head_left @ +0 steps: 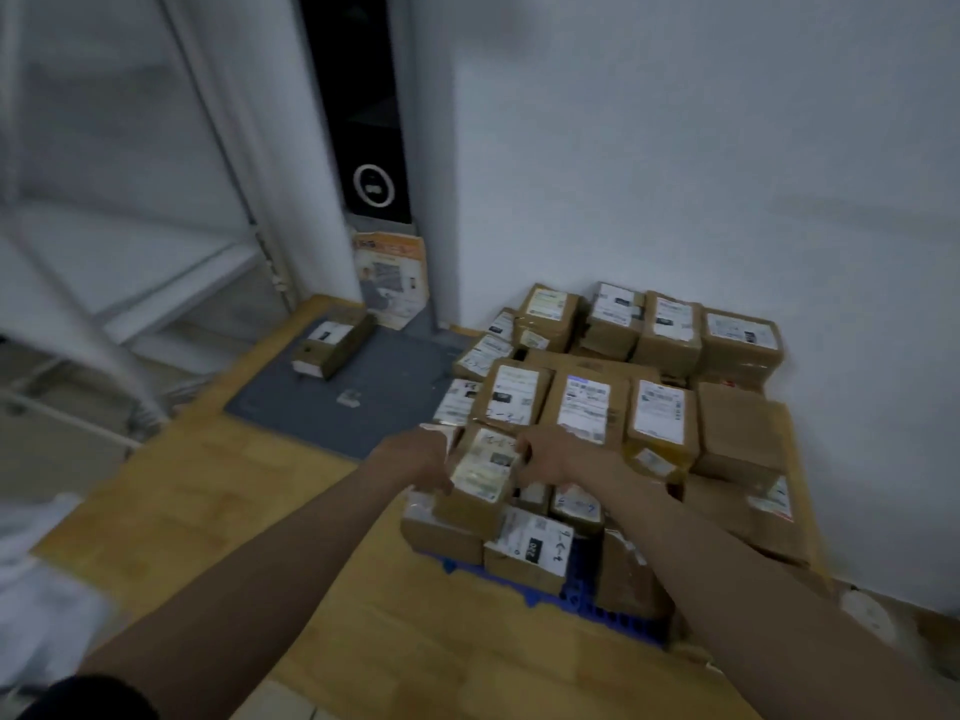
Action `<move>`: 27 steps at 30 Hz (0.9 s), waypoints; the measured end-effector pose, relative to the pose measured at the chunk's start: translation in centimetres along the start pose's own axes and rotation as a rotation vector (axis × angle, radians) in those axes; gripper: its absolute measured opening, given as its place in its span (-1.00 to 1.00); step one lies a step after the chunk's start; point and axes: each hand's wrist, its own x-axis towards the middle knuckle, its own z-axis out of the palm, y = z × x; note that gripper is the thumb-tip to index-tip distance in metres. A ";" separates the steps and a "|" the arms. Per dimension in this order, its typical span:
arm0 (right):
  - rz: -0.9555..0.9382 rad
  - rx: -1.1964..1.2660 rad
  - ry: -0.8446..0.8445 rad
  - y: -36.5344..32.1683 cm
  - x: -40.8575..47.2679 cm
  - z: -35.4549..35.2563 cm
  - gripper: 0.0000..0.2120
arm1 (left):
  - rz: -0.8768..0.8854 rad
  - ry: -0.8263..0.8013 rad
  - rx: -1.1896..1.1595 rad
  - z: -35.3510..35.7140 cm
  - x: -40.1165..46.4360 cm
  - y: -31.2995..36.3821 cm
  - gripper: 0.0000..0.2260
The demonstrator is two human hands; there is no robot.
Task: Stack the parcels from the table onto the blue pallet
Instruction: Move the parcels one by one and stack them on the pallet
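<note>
A brown cardboard parcel [480, 478] with a white label sits at the near left edge of the stack, held between both hands. My left hand [415, 457] grips its left side and my right hand [550, 459] grips its right side. Several labelled brown parcels [587, 402] are piled in layers against the white wall. Under the pile, the blue pallet [540, 589] shows only along its near edge. The table is out of view.
One lone parcel [332, 343] lies on a grey floor mat [358, 402] to the left of the stack. A white metal shelf frame [130, 283] stands at far left. The white wall [701, 174] backs the pile. Wooden floor lies in front.
</note>
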 end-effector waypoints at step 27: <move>-0.016 0.109 -0.074 -23.2 25.3 3.6 -0.64 | -0.109 0.025 -0.328 0.0 10.7 -32.1 -0.52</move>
